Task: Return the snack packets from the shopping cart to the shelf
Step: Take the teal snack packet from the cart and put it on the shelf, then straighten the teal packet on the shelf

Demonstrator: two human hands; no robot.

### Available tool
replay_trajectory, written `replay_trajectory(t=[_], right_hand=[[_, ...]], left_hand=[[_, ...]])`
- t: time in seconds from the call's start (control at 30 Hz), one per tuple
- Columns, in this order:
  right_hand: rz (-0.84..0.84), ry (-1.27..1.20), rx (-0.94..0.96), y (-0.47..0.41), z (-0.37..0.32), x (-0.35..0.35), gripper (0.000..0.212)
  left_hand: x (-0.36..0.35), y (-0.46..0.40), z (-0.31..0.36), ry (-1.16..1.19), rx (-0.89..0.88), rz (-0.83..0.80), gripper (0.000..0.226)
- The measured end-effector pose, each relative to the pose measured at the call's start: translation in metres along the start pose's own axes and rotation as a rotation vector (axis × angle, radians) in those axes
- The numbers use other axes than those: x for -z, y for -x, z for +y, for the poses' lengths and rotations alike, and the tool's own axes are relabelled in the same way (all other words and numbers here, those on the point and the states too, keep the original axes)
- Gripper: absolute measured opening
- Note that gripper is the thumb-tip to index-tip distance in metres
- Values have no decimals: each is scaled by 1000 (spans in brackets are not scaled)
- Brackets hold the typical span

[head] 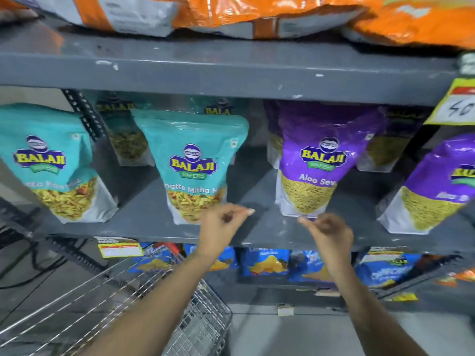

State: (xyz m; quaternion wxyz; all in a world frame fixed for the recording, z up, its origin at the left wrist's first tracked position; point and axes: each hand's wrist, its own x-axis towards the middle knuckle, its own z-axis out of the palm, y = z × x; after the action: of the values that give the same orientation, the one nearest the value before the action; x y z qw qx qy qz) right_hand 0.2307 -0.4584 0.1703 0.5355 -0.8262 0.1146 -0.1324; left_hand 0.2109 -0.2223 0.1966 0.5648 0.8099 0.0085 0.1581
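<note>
A teal Balaji packet [195, 165] stands upright on the grey middle shelf [262, 235]. Right of it stands a purple Aloo Sev packet [316, 163]. My left hand [223, 222] hovers just below and right of the teal packet, fingers loosely curled, holding nothing. My right hand [326, 229] sits just under the purple packet's bottom edge, fingers curled, with nothing in it. Whether its fingertips touch the packet I cannot tell. The wire shopping cart [144, 291] is at lower left; no packets are visible inside it.
Another teal packet [51, 163] stands at the left and another purple one [437, 186] at the right. Orange packets [257, 14] lie on the shelf above. Blue chip packets [267, 263] fill the shelf below. A yellow price tag [457, 104] hangs at upper right.
</note>
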Motion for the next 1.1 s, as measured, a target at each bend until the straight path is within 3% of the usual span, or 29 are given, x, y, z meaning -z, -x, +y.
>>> replay_trajectory(t=[0.1,0.2,0.3,0.53,0.8,0.87,0.93,1.0,1.07,1.1], right_hand=[[10,-54,14,-40,14,27,68],[-295,-43,82,-77,15,34,101],[-497,-22,74,-98,18,29,97],[-498,13,36,-76,28,42,85],[-548,41,34,-64,24,49,87],[-494,1,34,-55,21,50,87],[-328,-95,26,-38,16,50,93],[-97,-91,47,-17,6,51,92],[67,-107,110,10,-6,47,66],[80,-123,163,24,-14,40,48]], left_hand=[[-53,-24,2,-24,82,-168,36],[-90,-49,5,199,259,-320,81],[-112,-61,-4,226,294,-395,66],[-120,-27,-13,137,325,-334,70],[-113,-15,0,123,326,-322,69],[-108,-11,2,139,331,-334,77],[-95,-4,1,139,348,-232,83],[-70,9,-7,99,321,-37,52],[-34,25,-19,-5,251,114,11],[-13,33,-23,-47,238,163,4]])
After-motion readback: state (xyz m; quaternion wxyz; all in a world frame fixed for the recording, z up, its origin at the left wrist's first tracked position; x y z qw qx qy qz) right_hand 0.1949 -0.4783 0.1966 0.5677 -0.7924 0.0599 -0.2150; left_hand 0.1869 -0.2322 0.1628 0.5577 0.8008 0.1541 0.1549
